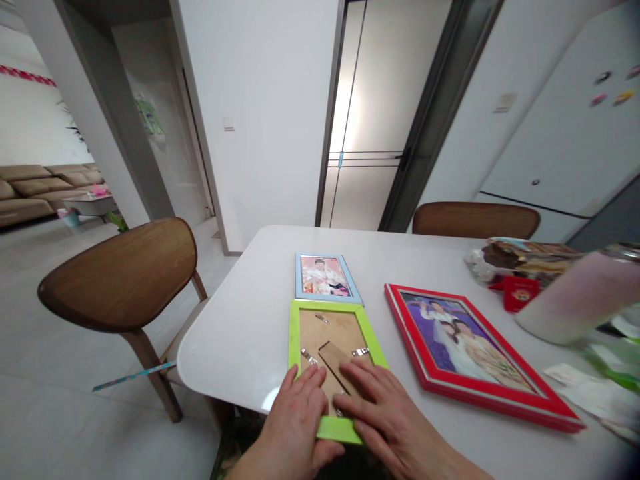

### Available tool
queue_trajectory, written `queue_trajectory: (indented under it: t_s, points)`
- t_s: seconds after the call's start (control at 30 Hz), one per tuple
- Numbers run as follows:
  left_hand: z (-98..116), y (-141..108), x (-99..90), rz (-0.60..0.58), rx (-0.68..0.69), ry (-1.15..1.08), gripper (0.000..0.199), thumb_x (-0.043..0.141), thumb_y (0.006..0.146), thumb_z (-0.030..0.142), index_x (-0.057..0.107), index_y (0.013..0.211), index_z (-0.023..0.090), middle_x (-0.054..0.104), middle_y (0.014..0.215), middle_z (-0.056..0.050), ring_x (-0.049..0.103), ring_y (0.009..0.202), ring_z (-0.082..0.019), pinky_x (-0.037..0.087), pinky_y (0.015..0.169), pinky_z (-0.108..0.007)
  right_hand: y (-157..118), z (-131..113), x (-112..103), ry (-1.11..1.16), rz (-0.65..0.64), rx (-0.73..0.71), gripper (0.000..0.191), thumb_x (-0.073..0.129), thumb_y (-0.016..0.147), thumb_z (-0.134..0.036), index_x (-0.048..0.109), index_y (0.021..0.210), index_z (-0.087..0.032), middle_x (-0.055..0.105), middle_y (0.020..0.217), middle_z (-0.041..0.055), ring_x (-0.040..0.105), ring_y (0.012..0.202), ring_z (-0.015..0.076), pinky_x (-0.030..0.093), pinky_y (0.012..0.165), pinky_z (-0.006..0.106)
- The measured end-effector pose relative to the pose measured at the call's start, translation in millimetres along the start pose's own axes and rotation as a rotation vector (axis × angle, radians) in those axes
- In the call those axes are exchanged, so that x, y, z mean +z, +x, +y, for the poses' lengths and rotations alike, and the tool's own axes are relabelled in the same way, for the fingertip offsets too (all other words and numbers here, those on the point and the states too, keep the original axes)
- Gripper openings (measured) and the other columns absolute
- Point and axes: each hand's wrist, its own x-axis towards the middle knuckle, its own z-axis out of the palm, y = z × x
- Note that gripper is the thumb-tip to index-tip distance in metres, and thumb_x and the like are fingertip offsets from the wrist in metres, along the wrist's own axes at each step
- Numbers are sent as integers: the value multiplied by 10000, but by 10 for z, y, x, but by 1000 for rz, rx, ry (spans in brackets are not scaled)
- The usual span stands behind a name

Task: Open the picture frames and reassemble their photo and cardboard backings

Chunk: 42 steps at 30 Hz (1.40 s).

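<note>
A lime-green picture frame [294, 333] lies face down at the table's near edge, its brown backboard [345, 325] and fold-out stand [334, 357] uppermost. Small metal clips [360, 351] sit around the board. My left hand [297, 417] grips the near left corner, fingers over the back and thumb by the near rail. Across the lower backboard and stand lie the fingers of my right hand [383, 410], with the thumb at the near right corner. One right fingertip touches the near clip, which is partly hidden.
A blue-framed photo [325, 277] lies just beyond the green frame. To the right is a larger red-framed photo [470, 347]. Farther right stand a pink-white bottle [575, 300], a red packet [520, 293] and crumpled wrapping. Wooden chairs [125, 273] flank the white table [240, 300].
</note>
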Motion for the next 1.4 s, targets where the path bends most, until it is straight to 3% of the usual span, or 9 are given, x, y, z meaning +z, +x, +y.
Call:
queue_trajectory:
  t_s: [0.5,0.73,0.87,1.13,1.27,1.4]
  points:
    - [-41,-19,28,55,16,-75,364,721,561,284,509,837,180,437,1252,-112,336,1183,-240,184,998,-473,21,-154,-134,82,-45,-39,322,433,756,-209,552,1034,-319,450,1220,24,361,1137,218,314,928,395]
    - [-124,-64,26,106,63,-145,400,750,526,260,498,830,197,494,1177,-64,401,1111,-218,169,1000,-440,487,-193,-78,118,-20,109,314,347,807,-200,544,1050,-236,539,1035,73,457,938,191,362,814,362]
    - [-167,-75,32,119,100,-173,400,754,525,251,489,820,199,499,1153,-49,411,1088,-199,160,1002,-406,758,-185,2,113,-33,128,303,382,780,-149,582,985,-246,556,946,51,445,885,180,353,756,324]
    - [-157,-73,5,99,97,-181,388,745,532,274,487,813,198,504,1144,-50,412,1085,-198,156,999,-405,745,-189,6,145,-28,105,274,405,762,-145,610,896,-267,565,942,26,455,890,167,346,735,289]
    - [-148,-79,12,107,88,-166,377,739,534,259,486,807,198,514,1138,-58,424,1079,-205,166,997,-428,876,-24,70,147,101,300,260,426,762,-204,594,961,-209,607,913,42,510,852,149,359,752,258]
    - [-117,-67,29,103,44,-130,423,766,482,261,498,803,193,518,1142,-70,429,1084,-231,180,993,-458,1141,264,167,87,163,508,215,430,759,-273,619,792,-177,635,784,60,546,715,160,364,628,257]
